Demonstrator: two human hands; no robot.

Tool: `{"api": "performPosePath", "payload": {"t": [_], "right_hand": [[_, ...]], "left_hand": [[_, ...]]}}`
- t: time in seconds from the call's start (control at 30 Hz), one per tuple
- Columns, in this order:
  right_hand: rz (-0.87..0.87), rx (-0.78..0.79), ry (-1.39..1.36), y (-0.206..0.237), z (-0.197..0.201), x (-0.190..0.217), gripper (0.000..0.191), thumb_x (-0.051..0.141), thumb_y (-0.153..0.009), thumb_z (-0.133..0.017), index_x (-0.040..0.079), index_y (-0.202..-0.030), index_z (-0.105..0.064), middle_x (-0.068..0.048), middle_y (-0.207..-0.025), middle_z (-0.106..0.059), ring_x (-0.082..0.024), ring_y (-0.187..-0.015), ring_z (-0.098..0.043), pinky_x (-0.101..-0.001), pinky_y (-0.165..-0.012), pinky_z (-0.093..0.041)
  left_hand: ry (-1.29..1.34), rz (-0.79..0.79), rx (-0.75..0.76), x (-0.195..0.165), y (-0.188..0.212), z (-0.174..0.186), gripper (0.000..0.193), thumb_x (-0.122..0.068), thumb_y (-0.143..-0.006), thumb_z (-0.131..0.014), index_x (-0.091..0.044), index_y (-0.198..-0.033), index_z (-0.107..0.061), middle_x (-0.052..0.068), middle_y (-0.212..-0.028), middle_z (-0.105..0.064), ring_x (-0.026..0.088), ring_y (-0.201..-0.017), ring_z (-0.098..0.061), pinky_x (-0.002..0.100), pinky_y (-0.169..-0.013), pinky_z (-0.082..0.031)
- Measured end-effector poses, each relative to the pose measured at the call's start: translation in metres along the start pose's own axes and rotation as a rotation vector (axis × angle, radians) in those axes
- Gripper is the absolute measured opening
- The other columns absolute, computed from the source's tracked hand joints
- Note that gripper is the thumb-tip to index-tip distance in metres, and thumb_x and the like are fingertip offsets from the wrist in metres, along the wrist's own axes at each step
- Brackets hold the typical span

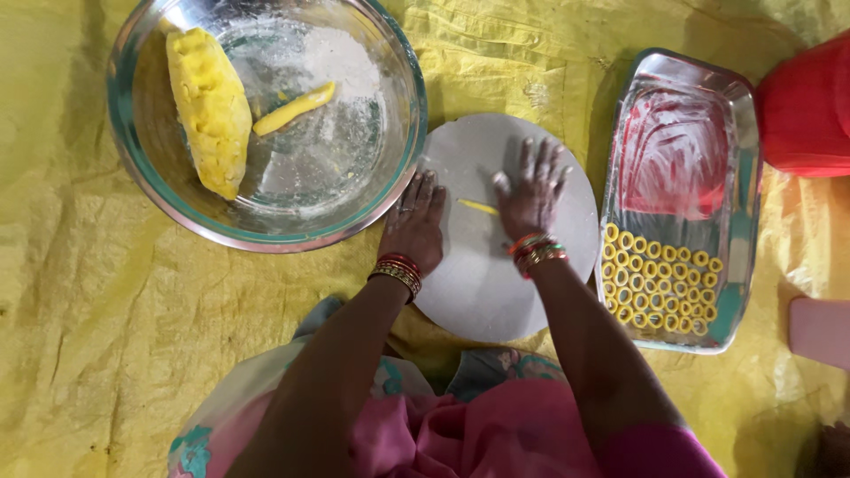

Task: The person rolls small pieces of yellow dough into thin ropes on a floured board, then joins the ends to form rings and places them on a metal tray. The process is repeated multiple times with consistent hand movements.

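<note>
My left hand [416,219] and my right hand [531,188] lie flat, palms down, on a round grey board [482,292]. A thin strip of yellow dough [478,207] shows between them and runs under my right palm. My left hand rests at the board's left edge, close to a steel bowl [159,190]. In the bowl lie a large lump of yellow dough [211,108] and a shorter dough roll [294,108], with flour dust on the bottom.
A rectangular steel tray [677,146] stands right of the board, holding several small yellow dough rings [657,281] at its near end. A red container [806,106] is at the far right, a pink object [819,329] below it. Yellow sheeting [106,336] covers the ground.
</note>
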State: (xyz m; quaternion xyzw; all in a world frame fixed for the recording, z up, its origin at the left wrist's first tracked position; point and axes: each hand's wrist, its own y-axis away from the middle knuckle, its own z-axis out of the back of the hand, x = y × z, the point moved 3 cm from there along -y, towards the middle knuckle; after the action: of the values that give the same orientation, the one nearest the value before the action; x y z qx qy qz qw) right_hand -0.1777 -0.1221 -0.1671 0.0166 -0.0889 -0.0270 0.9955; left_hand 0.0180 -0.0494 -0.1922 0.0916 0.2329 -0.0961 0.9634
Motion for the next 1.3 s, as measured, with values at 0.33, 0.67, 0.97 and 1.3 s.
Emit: {"api": "performPosePath", "payload": {"t": [0.33, 0.67, 0.97, 1.3], "right_hand": [[-0.043, -0.027, 0.053, -0.038, 0.015, 0.018, 0.077, 0.052, -0.103, -0.049, 0.012, -0.163, -0.023, -0.02, -0.17, -0.01, -0.037, -0.157, -0.004, -0.0561, -0.125, 0.0], [0.086, 0.145, 0.006, 0.065, -0.01, 0.021, 0.082, 0.04, -0.098, -0.059, 0.013, -0.165, -0.018, -0.019, -0.171, -0.009, -0.038, -0.157, -0.003, -0.0545, -0.125, -0.001], [-0.032, 0.038, -0.005, -0.002, -0.005, 0.07, 0.078, 0.051, -0.101, -0.052, 0.013, -0.163, -0.024, -0.018, -0.17, -0.009, -0.035, -0.158, -0.003, -0.0528, -0.127, -0.001], [0.042, 0.021, -0.081, 0.029, -0.019, 0.077, 0.076, 0.049, -0.101, -0.05, 0.011, -0.163, -0.026, -0.021, -0.17, -0.013, -0.04, -0.157, -0.004, -0.0554, -0.126, -0.002]], "left_hand": [[-0.017, 0.002, -0.005, 0.0, 0.0, 0.0, 0.067, -0.015, -0.091, -0.048, -0.013, -0.157, -0.034, 0.008, -0.171, -0.015, 0.025, -0.158, -0.009, 0.049, -0.125, -0.007], [0.061, -0.016, -0.036, -0.002, 0.001, 0.006, 0.067, -0.014, -0.089, -0.048, -0.012, -0.155, -0.036, 0.01, -0.169, -0.017, 0.026, -0.157, -0.01, 0.049, -0.125, -0.007], [0.103, -0.004, -0.029, 0.002, 0.0, -0.002, 0.08, -0.015, -0.086, -0.049, -0.013, -0.16, -0.02, 0.01, -0.169, -0.018, 0.026, -0.156, -0.013, 0.047, -0.124, -0.01], [0.081, -0.007, -0.057, 0.002, -0.001, -0.003, 0.081, -0.019, -0.089, -0.05, -0.011, -0.162, -0.016, 0.013, -0.168, -0.022, 0.028, -0.156, -0.015, 0.048, -0.125, -0.01]]}}
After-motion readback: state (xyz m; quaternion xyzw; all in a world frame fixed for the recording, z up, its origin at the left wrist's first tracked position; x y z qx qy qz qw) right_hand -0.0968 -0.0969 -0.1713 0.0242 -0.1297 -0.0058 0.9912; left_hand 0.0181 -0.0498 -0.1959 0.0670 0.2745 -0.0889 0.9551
